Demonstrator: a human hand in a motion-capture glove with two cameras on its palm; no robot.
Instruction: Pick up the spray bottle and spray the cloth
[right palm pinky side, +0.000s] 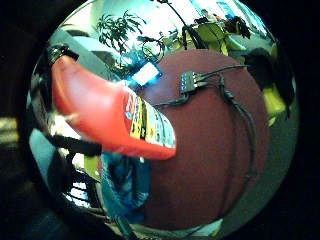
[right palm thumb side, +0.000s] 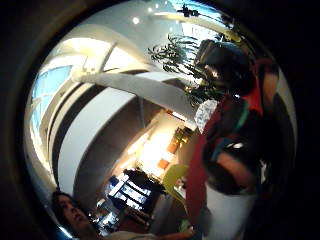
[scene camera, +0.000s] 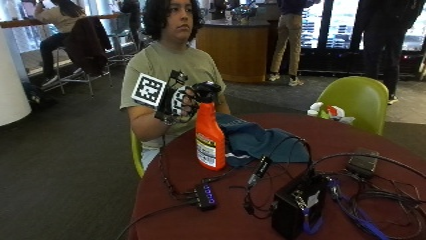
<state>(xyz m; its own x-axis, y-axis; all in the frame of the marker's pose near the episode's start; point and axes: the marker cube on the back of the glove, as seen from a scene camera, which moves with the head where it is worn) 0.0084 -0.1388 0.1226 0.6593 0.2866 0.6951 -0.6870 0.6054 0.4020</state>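
Note:
An orange spray bottle (scene camera: 210, 135) with a black trigger head hangs upright just above the round dark red table (scene camera: 226, 220), held by its neck in my gloved right hand (scene camera: 178, 102). The fingers curl round the neck and trigger. In the little finger side palm view the orange bottle (right palm pinky side: 112, 112) with its yellow label fills the space close to the palm, above the table (right palm pinky side: 210, 155). A dark blue cloth (scene camera: 256, 142) lies crumpled on the table just beyond the bottle, also seen as blue cloth (right palm pinky side: 122, 185) under the bottle's base.
A small black hub (scene camera: 204, 196) with cables lies near the table's front. A black box (scene camera: 296, 207) and tangled wires cover the right side. A green chair (scene camera: 356, 102) stands behind the table, with a white and red object (scene camera: 327, 112) at the far edge.

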